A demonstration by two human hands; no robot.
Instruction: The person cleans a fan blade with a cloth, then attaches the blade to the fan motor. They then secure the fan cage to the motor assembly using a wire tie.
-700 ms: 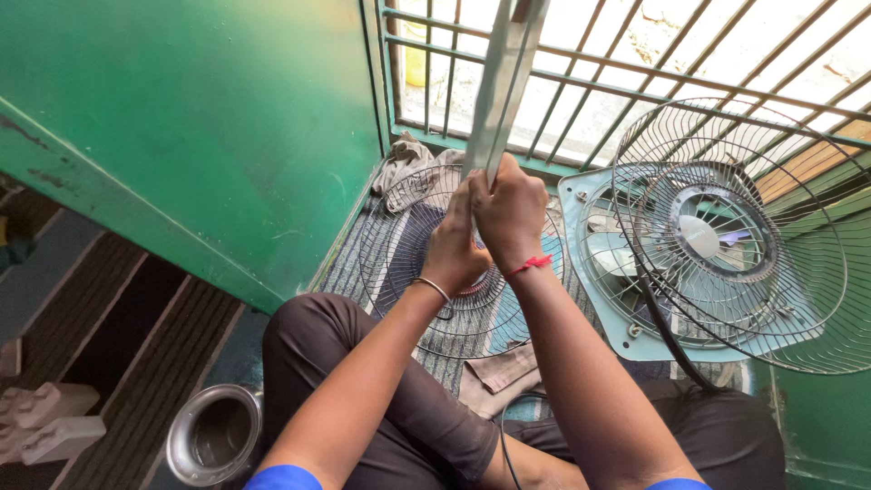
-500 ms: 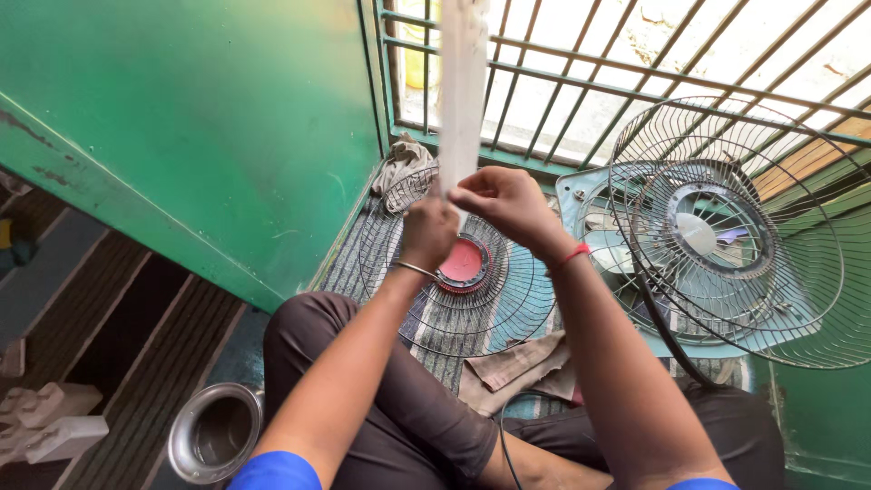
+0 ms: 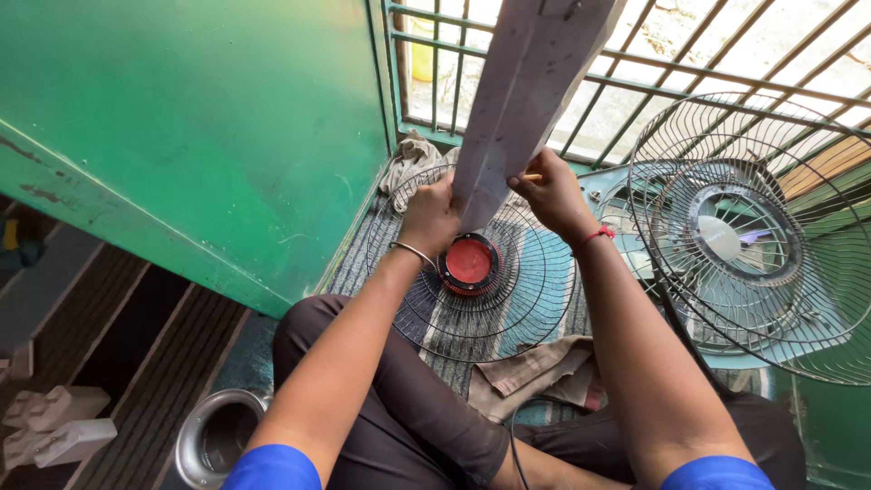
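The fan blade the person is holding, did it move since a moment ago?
Yes. The grey fan blade has turned broad side to the camera and tilted right against the window grille; both hands still grip its lower end.

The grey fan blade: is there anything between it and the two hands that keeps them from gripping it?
Nothing visible does. The left hand and the right hand both grip the lower end of the grey fan blade directly. The round wire guard with its red centre cap lies flat below them, apart from the blade.
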